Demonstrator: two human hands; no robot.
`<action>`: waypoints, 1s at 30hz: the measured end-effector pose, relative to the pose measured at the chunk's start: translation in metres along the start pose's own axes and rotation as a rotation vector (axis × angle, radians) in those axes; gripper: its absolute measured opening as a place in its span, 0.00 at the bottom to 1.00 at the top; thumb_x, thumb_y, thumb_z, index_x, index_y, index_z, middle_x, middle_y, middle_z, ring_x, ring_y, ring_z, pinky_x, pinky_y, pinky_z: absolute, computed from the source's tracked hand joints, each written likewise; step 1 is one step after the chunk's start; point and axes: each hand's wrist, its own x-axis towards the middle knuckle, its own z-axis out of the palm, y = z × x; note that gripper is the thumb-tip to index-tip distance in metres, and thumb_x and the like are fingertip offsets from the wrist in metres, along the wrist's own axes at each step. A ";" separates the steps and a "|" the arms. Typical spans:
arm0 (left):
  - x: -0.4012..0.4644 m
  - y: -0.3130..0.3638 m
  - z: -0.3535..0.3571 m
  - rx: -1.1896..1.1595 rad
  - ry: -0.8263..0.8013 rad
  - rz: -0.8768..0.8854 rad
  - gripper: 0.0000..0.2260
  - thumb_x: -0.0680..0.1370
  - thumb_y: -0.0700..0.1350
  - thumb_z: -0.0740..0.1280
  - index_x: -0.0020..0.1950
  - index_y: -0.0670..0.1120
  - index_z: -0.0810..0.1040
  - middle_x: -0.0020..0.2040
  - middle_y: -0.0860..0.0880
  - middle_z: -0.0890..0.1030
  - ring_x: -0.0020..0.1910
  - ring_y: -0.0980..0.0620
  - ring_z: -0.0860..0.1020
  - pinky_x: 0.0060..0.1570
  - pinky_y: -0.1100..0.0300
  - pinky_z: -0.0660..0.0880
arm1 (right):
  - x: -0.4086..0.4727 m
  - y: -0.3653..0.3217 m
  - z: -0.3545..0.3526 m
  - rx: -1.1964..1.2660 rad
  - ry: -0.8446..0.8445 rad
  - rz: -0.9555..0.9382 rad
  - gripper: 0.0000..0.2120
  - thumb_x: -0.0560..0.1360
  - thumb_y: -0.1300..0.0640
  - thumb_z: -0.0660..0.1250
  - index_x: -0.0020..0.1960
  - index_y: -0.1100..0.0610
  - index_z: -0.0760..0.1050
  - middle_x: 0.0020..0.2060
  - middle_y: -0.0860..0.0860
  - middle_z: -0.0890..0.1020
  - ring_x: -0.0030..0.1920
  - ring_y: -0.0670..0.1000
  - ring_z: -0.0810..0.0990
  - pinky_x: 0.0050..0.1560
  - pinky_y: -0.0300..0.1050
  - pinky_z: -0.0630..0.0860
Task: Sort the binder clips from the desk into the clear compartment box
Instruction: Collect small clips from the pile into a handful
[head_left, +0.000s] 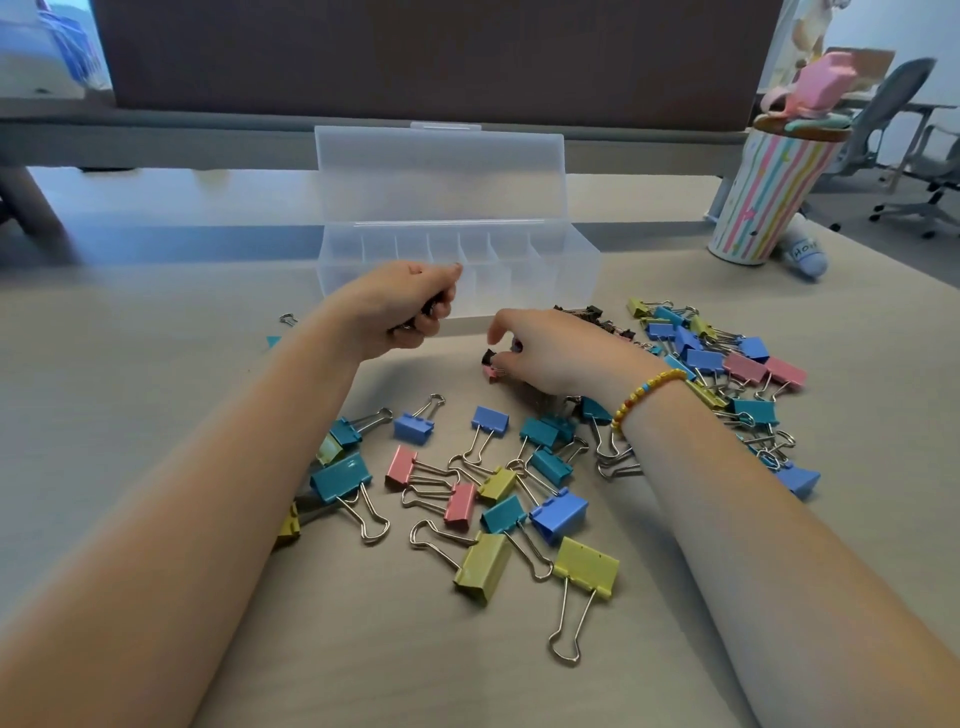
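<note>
Several binder clips in blue, teal, pink and yellow lie spread over the desk, among them a large yellow clip near me and a pile at the right. The clear compartment box stands open behind them, its lid upright. My left hand hovers just in front of the box, fingers curled round small dark clips. My right hand, with a beaded bracelet on its wrist, reaches down and pinches small clips, black and pink, on the desk.
A striped cup with a pink figure on top stands at the back right, a small white bottle lying beside it. A dark partition runs behind the box. Office chairs stand far right.
</note>
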 end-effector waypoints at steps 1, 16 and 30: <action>-0.001 0.001 0.001 0.145 -0.013 0.006 0.16 0.81 0.51 0.57 0.35 0.46 0.68 0.29 0.50 0.66 0.21 0.58 0.62 0.18 0.69 0.56 | 0.000 -0.002 0.000 -0.007 -0.013 0.003 0.15 0.79 0.49 0.59 0.64 0.51 0.68 0.59 0.51 0.76 0.54 0.52 0.73 0.51 0.45 0.70; -0.013 0.010 0.025 1.128 -0.207 0.007 0.07 0.81 0.47 0.55 0.58 0.47 0.65 0.35 0.47 0.76 0.29 0.51 0.70 0.30 0.61 0.68 | 0.004 -0.002 0.004 -0.203 0.053 0.072 0.11 0.79 0.57 0.57 0.60 0.57 0.70 0.53 0.55 0.78 0.51 0.55 0.75 0.46 0.46 0.70; -0.011 0.000 0.042 1.395 -0.201 0.122 0.11 0.81 0.47 0.55 0.59 0.42 0.66 0.40 0.46 0.72 0.39 0.49 0.69 0.40 0.59 0.67 | 0.007 0.006 0.006 -0.144 0.048 0.121 0.10 0.79 0.57 0.57 0.58 0.57 0.70 0.53 0.55 0.78 0.50 0.55 0.75 0.50 0.49 0.74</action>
